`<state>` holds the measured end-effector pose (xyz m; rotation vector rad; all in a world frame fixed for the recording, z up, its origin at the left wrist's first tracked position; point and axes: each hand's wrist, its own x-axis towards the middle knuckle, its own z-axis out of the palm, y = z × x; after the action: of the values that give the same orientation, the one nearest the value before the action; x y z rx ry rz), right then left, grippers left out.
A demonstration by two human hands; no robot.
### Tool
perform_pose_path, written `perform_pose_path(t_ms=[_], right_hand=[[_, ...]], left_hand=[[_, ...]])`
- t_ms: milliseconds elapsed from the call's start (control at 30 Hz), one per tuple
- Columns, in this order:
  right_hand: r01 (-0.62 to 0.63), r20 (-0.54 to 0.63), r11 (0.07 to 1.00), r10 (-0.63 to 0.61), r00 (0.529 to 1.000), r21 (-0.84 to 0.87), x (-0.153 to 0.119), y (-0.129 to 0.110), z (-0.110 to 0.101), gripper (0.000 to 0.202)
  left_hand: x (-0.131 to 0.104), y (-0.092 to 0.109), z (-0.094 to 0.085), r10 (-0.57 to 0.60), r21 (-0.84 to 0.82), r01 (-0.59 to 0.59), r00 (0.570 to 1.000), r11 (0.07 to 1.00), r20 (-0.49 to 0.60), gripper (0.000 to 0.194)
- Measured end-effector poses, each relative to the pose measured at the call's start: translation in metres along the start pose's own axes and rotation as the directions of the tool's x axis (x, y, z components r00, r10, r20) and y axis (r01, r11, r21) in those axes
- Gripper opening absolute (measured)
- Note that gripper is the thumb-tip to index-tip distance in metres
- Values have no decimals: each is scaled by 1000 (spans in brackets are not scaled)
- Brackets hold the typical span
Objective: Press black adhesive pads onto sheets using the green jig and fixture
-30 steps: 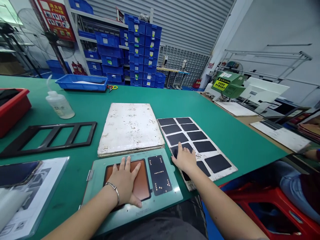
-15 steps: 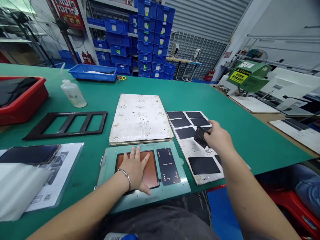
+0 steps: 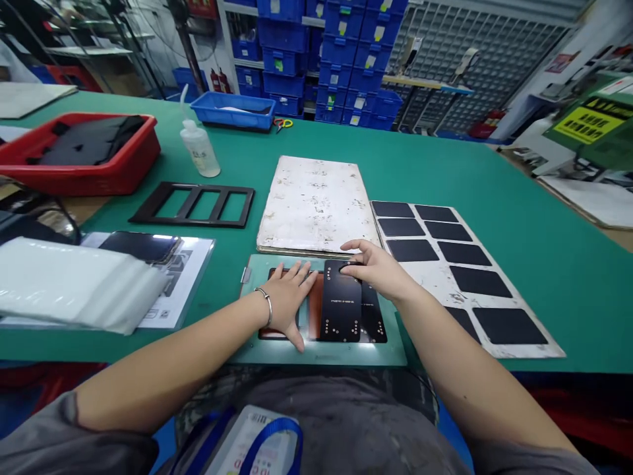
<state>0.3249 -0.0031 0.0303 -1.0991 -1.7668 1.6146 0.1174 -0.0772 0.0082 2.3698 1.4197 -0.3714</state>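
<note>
My left hand (image 3: 289, 300), a bracelet at its wrist, lies flat with spread fingers over the brown panel (image 3: 315, 310) in the pale green fixture plate (image 3: 316, 354). Between thumb and fingers, my right hand (image 3: 370, 267) pinches the top edge of a black plate (image 3: 341, 303) with small holes. That plate partly covers the brown panel and a second black plate (image 3: 372, 313) in the fixture. To the right, a white board (image 3: 435, 280) carries several dark rectangular pieces (image 3: 467, 254).
A stained white board (image 3: 316, 204) lies behind the fixture. At left are a black frame (image 3: 190, 221), a squeeze bottle (image 3: 200, 150), a red bin (image 3: 133, 168) and a white foam bundle (image 3: 74, 284). Scissors (image 3: 283, 123) lie near a blue tray (image 3: 232, 115).
My right hand has moved left from the board of dark pieces to the fixture, bringing the black plate over the brown panel. My left hand stays spread on the panel. The view has shifted.
</note>
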Motion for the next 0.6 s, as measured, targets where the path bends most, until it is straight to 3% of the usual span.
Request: perform_pose_path(t_ms=[100,233,600], right_hand=[[8,63,1000,-10,998,30,10,4,11,40],[7,49,1000,-7,999,2,18,12,19,32],[-6,-7,991,5,1000,-131,19,23,22,23]], left_hand=[[-6,-3,7,-38,-14,38,998,999,-47,139],[-12,0,12,-137,-10,136,987,991,-85,135],[-8,2,14,-138,80,144,987,986,-80,135]])
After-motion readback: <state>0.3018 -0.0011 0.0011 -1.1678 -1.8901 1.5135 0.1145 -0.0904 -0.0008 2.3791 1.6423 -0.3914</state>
